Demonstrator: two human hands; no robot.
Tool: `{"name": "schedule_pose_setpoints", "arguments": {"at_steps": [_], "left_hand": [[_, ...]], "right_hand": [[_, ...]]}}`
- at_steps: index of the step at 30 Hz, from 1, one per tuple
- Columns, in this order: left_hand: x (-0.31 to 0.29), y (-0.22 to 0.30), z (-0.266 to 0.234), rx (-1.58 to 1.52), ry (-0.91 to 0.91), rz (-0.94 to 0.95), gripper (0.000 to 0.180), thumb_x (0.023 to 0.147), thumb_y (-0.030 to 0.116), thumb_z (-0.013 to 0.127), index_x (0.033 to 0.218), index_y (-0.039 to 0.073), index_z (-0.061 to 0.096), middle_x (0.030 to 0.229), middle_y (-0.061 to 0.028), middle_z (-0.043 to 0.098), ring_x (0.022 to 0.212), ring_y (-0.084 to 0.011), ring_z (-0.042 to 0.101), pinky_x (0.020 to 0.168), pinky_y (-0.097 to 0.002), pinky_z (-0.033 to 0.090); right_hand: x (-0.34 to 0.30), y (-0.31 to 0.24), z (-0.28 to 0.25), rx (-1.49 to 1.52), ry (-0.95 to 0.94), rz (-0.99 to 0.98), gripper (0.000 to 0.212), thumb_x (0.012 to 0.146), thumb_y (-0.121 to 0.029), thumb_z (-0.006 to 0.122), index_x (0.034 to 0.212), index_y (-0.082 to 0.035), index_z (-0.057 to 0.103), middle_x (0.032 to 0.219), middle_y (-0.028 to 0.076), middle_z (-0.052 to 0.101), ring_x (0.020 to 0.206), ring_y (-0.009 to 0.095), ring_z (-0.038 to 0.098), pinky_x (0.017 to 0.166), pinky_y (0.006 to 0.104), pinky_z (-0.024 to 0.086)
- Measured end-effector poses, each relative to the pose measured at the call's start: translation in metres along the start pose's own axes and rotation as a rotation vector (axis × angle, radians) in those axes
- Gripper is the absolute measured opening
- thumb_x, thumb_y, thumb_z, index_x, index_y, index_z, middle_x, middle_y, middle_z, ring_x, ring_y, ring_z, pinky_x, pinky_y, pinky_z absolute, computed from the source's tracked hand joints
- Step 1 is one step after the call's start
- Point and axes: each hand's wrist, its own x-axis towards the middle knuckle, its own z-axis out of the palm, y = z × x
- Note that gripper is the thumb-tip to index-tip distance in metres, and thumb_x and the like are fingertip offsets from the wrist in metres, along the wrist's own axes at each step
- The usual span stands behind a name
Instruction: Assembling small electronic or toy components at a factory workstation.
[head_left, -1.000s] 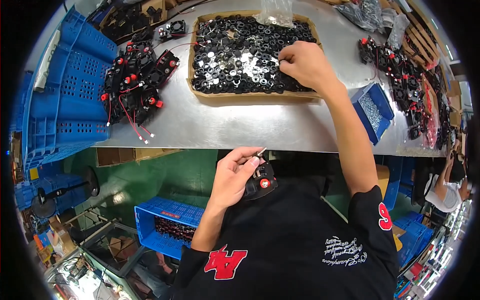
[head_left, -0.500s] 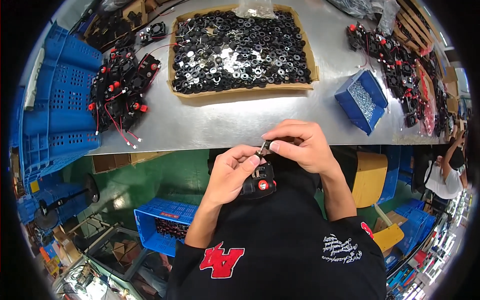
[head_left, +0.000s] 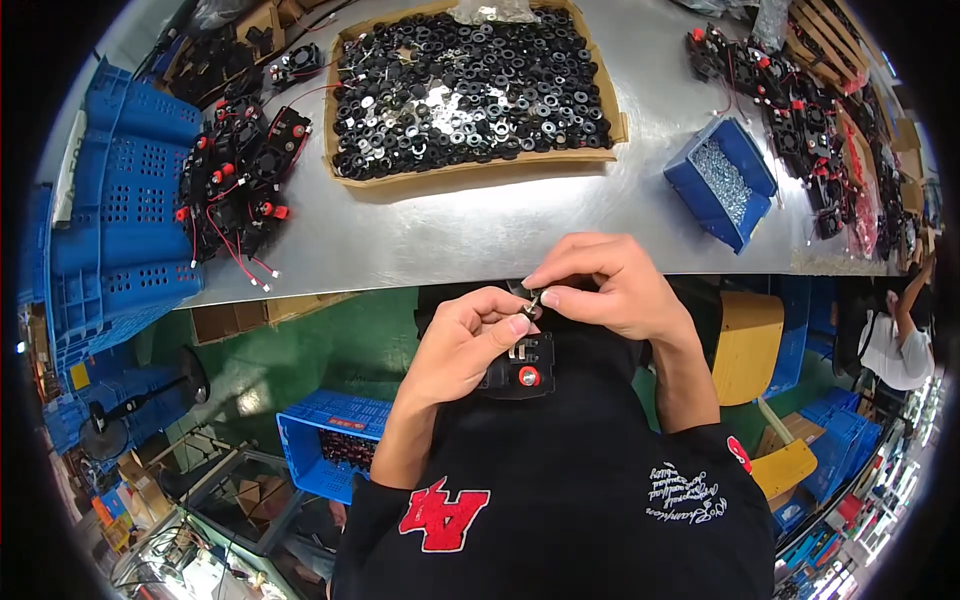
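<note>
Just past the table's front edge, my left hand (head_left: pixel 458 342) is closed, its thumb and forefinger pinching around a small shiny metal pin (head_left: pixel 532 304). Under these fingers is a black plastic assembly (head_left: pixel 537 350) with a round red part, held against my left palm. My right hand (head_left: pixel 612 288) meets it from the other side, thumb and forefinger pressed together on a small black piece (head_left: pixel 544 296) at the pin's end. The fingers hide most of both small parts.
A cardboard tray (head_left: pixel 470 172) of black rings and metal discs lies on the metal table (head_left: pixel 440 235). A blue bin (head_left: pixel 715 205) of small metal parts stands right. Wired black fan assemblies (head_left: pixel 235 185) lie left, with more at far right. A blue crate (head_left: pixel 125 200) borders the left.
The tray and table have shifted slightly up and left in view. Both hands stay together at the pin, and the black assembly now faces up more squarely.
</note>
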Motion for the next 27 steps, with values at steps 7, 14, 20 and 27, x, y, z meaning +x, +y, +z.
{"name": "schedule_pose_setpoints", "arguments": {"at_steps": [7,14,20,27], "left_hand": [[0.008,-0.005,0.009,-0.21,0.131,-0.044,0.026,0.094,0.024,0.063,0.099,-0.002,0.061,0.087,-0.0104,0.067,0.074,-0.0111,0.064,0.067,-0.0288,0.057],[0.018,-0.007,0.028,-0.291,0.227,0.0,0.029,0.097,0.022,0.058,0.111,-0.004,0.054,0.096,-0.0075,0.066,0.079,-0.0098,0.062,0.071,-0.0235,0.052],[0.017,-0.007,0.016,-0.166,0.231,-0.083,0.039,0.098,0.027,0.045,0.12,-0.003,0.056,0.101,-0.0093,0.065,0.07,-0.0113,0.056,0.064,-0.0234,0.046],[0.008,0.003,0.014,-0.337,0.063,-0.022,0.059,0.082,0.008,0.062,0.135,-0.006,0.042,0.133,-0.0167,0.054,0.122,-0.0233,0.053,0.106,-0.0351,0.039]], "right_hand": [[-0.002,0.039,0.026,0.485,0.052,0.161,0.019,0.087,-0.006,0.065,0.103,0.003,0.07,0.094,0.005,0.065,0.087,0.013,0.06,0.078,0.0267,0.046],[-0.011,0.048,0.042,0.7,0.209,0.089,0.026,0.094,-0.007,0.055,0.117,0.004,0.062,0.11,0.009,0.064,0.1,0.018,0.061,0.092,0.0302,0.047],[-0.016,0.047,0.029,0.711,0.5,0.144,0.029,0.097,-0.007,0.051,0.123,0.004,0.059,0.115,0.013,0.063,0.099,0.021,0.064,0.088,0.0311,0.051],[-0.051,0.037,0.03,0.325,0.374,0.019,0.028,0.087,0.003,0.058,0.114,0.007,0.063,0.109,0.011,0.06,0.097,0.016,0.061,0.087,0.0292,0.05]]}}
